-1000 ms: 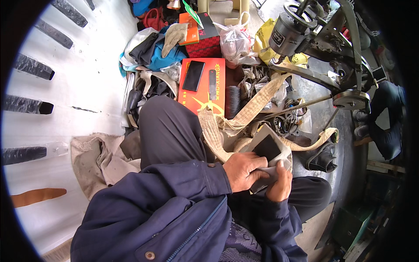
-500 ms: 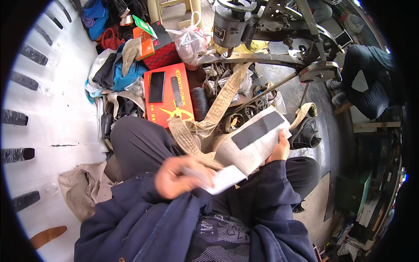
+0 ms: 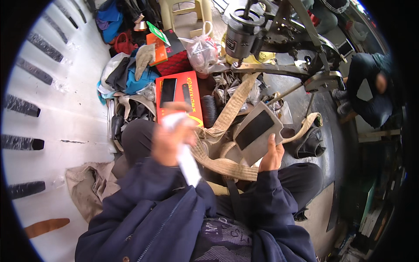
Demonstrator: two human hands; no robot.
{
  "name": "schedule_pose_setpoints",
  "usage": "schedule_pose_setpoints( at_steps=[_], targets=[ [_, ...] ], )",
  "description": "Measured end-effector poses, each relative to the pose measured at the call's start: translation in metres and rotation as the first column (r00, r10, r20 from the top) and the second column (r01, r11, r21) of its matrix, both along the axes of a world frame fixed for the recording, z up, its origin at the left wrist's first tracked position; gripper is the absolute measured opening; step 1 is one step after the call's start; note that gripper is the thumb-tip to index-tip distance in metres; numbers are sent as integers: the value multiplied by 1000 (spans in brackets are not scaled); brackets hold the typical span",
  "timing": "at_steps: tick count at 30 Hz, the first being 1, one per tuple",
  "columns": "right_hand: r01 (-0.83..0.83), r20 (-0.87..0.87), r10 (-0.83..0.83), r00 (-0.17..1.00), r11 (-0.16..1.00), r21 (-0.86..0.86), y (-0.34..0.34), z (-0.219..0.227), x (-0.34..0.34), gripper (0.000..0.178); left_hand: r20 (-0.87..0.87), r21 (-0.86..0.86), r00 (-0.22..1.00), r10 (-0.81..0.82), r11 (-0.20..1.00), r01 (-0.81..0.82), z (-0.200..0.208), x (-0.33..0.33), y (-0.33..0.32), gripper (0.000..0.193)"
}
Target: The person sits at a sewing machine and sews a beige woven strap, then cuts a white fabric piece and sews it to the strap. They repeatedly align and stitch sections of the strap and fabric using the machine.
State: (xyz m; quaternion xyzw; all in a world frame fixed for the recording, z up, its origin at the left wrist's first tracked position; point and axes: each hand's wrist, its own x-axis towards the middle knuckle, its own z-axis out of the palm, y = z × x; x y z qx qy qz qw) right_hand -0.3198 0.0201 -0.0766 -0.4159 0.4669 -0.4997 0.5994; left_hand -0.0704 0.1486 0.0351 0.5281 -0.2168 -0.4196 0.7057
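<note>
My right hand (image 3: pixel 271 155) grips the lower right edge of a flat grey piece (image 3: pixel 257 148), thumb on top. A black rectangular patch (image 3: pixel 254 129) lies on its face. Smeared by motion, my left hand (image 3: pixel 168 142) is closed around a white strip (image 3: pixel 188 166), paper-like in look, whose lower end hangs down over my jacket. A wide beige webbing strap (image 3: pixel 231 107) runs beneath the grey piece and loops across my lap.
A red box (image 3: pixel 194 91) ahead carries a dark phone (image 3: pixel 168 91) and a flat blade-like tool (image 3: pixel 187 97). A black thread spool (image 3: pixel 209 111) stands beside it. A cast-metal machine (image 3: pixel 283 48) rises at far right. Another person's legs (image 3: pixel 366 87) show beyond.
My left hand has moved up and left with the white strip, away from the grey piece. My right hand has tilted the grey piece more upright. The whole view has shifted slightly.
</note>
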Motion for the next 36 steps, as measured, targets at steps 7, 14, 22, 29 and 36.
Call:
schedule_pose_setpoints(
  at_steps=[7, 14, 22, 29, 36],
  targets=[
    [-301, 31, 303, 952, 952, -54, 42, 26, 15, 30, 698, 75, 694, -178, 981, 176, -46, -74, -62, 49],
    [-421, -48, 419, 907, 907, -32, 42, 35, 10, 33, 596, 246, 728, -337, 941, 234, -53, -68, -55, 31],
    [-475, -314, 399, 861, 851, -222, 41, 33, 14, 31, 788, 166, 586, -190, 981, 95, -66, -71, -53, 17],
    [-4, 189, -4, 982, 999, 41, 31, 29, -3, 31, 369, 187, 905, 211, 937, -295, -75, -10, -54, 12],
    [14, 343, -104, 933, 967, 256, 0, 6, -39, 44, -130, -64, 636, 761, 633, -771, -38, 136, 20, 8]
  ],
)
